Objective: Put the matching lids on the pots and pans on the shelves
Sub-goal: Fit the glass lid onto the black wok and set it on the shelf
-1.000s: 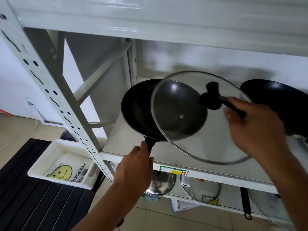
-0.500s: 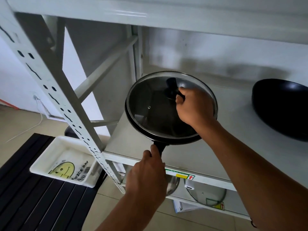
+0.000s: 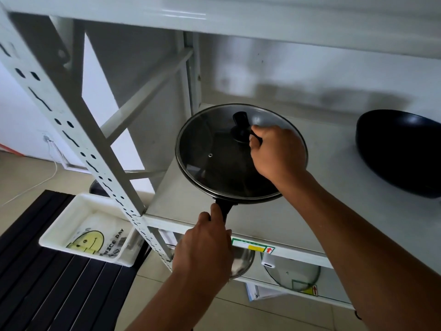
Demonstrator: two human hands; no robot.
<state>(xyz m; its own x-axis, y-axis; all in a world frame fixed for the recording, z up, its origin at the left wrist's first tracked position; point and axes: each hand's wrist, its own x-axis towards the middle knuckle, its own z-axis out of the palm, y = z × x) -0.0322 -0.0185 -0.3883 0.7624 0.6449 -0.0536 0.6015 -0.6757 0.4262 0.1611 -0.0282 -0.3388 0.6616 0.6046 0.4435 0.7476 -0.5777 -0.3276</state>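
Observation:
A black frying pan [image 3: 220, 204] sits on the white shelf [image 3: 274, 216], its handle pointing toward me. A glass lid [image 3: 205, 149] with a metal rim and black knob covers the pan and lies flat on its rim. My right hand [image 3: 276, 151] grips the lid's black handle from the right. My left hand [image 3: 205, 244] is closed around the pan's handle at the shelf's front edge. A second black pan [image 3: 401, 151] without a lid rests on the same shelf at the right.
On the shelf below lie a steel lid [image 3: 241, 261] and a glass lid [image 3: 292, 275]. A slotted white upright [image 3: 71, 139] stands left. A white tray [image 3: 78, 225] with a smiley bag sits on a dark slatted surface [image 3: 47, 283] at lower left.
The lid was held tilted to the right of the pan; it has come down onto the pan and now lies flat. My left hand has stayed on the pan handle.

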